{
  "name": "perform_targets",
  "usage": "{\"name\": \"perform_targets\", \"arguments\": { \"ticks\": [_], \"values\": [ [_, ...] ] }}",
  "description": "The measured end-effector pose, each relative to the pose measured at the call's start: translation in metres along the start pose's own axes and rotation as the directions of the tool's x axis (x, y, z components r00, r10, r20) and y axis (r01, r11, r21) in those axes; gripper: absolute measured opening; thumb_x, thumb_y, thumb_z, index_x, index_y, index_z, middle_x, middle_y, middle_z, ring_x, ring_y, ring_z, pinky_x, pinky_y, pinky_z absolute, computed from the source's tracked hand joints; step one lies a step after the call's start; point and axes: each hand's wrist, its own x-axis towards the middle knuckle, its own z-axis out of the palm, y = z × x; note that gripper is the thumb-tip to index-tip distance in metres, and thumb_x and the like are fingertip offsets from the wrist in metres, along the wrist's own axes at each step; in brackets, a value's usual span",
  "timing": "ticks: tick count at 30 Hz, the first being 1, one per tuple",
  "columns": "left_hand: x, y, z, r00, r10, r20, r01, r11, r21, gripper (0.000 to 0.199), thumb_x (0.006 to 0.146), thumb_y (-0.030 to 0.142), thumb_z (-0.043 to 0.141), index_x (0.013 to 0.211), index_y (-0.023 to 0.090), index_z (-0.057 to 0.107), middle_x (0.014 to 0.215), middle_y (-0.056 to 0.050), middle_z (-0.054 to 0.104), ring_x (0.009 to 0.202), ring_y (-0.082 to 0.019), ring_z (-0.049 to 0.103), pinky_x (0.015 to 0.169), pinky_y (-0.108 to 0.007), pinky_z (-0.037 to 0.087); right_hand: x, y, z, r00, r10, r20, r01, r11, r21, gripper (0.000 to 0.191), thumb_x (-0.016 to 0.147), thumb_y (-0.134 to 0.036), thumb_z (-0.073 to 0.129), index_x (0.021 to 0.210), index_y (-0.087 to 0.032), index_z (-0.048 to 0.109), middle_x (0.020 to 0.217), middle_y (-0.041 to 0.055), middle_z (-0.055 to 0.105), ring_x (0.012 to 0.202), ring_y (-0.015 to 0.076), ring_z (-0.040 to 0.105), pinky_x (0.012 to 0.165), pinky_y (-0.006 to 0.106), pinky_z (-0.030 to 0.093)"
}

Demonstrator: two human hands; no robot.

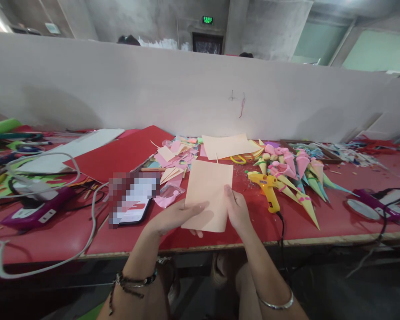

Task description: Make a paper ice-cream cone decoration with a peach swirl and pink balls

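Between my two hands is a cream sheet of paper (208,186), held above the table's front edge and tilted toward me. My left hand (178,217) grips its lower left, thumb on top and fingers underneath. At the right edge my right hand (236,209) pinches the sheet, the thumb lying on its face. Beyond the sheet's top lie another cream sheet (225,146) and yellow-handled scissors (238,160). A yellow glue gun (268,191) rests to the right, beside several paper cones (306,206) in yellow, pink and blue.
A phone (135,200), partly blurred out, lies left of my hands. Pink and cream paper scraps (176,153) and a red sheet (120,153) lie behind it. Purple power strips (40,209) with cables sit at both sides. A white partition (173,89) stands at the back.
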Motion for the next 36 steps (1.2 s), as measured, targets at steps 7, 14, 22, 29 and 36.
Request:
{"name": "perform_targets", "arguments": {
  "ticks": [7, 14, 22, 29, 36],
  "values": [
    [0.0, 0.003, 0.002, 0.999, -0.016, 0.032, 0.016, 1.0, 0.005, 0.039, 0.07, 0.05, 0.057, 0.07, 0.012, 0.063, 0.048, -0.001, 0.061, 0.048, -0.014, 0.058, 0.053, -0.023, 0.045, -0.001, 0.001, 0.001, 0.998, -0.025, -0.052, 0.021, 0.996, -0.085, 0.044, 0.08, -0.053, 0.037, 0.052, -0.019, 0.034, 0.046, -0.0047, 0.034, 0.045, 0.0086, 0.032, 0.042, 0.023, 0.022],
    [-0.002, 0.007, 0.001, 0.999, 0.02, 0.028, -0.022, 0.997, 0.08, 0.039, 0.072, 0.05, 0.055, 0.056, 0.014, 0.06, 0.04, 0.0, 0.056, 0.044, -0.012, 0.052, 0.051, -0.022, 0.042, -0.001, 0.0, 0.002, 0.998, -0.004, -0.067, 0.002, 1.0, -0.031, 0.044, 0.079, -0.055, 0.038, 0.052, -0.019, 0.035, 0.047, -0.0046, 0.035, 0.047, 0.009, 0.033, 0.043, 0.022, 0.024],
    [-0.001, 0.011, 0.005, 0.998, 0.017, 0.058, -0.017, 1.0, 0.002, 0.041, 0.073, 0.05, 0.053, 0.053, 0.015, 0.055, 0.04, 0.0, 0.053, 0.042, -0.01, 0.05, 0.046, -0.021, 0.04, 0.001, 0.003, 0.005, 0.956, 0.263, -0.127, -0.221, 0.936, 0.275, 0.047, 0.069, -0.061, 0.047, 0.07, -0.015, 0.054, 0.062, 0.0032, 0.057, 0.056, 0.0147, 0.051, 0.047, 0.023, 0.04],
    [0.002, 0.009, 0.005, 0.997, 0.061, 0.046, -0.062, 0.998, 0.011, 0.041, 0.075, 0.047, 0.053, 0.049, 0.014, 0.054, 0.039, 0.001, 0.052, 0.041, -0.008, 0.048, 0.046, -0.019, 0.04, -0.003, -0.003, 0.004, 0.992, 0.099, -0.073, -0.094, 0.993, 0.071, 0.046, 0.076, -0.059, 0.038, 0.057, -0.017, 0.046, 0.052, -0.0008, 0.049, 0.051, 0.0121, 0.044, 0.046, 0.023, 0.034],
    [0.007, 0.001, 0.006, 0.994, 0.052, -0.095, -0.057, 0.997, -0.043, 0.035, 0.07, 0.045, 0.06, 0.081, 0.011, 0.064, 0.064, -0.006, 0.068, 0.064, -0.018, 0.063, 0.061, -0.027, 0.05, -0.001, -0.004, -0.002, 0.995, -0.079, -0.057, 0.067, 0.978, -0.198, 0.044, 0.082, -0.051, 0.035, 0.052, -0.019, 0.037, 0.045, -0.0045, 0.036, 0.045, 0.0094, 0.033, 0.044, 0.024, 0.022]
  ]
}}
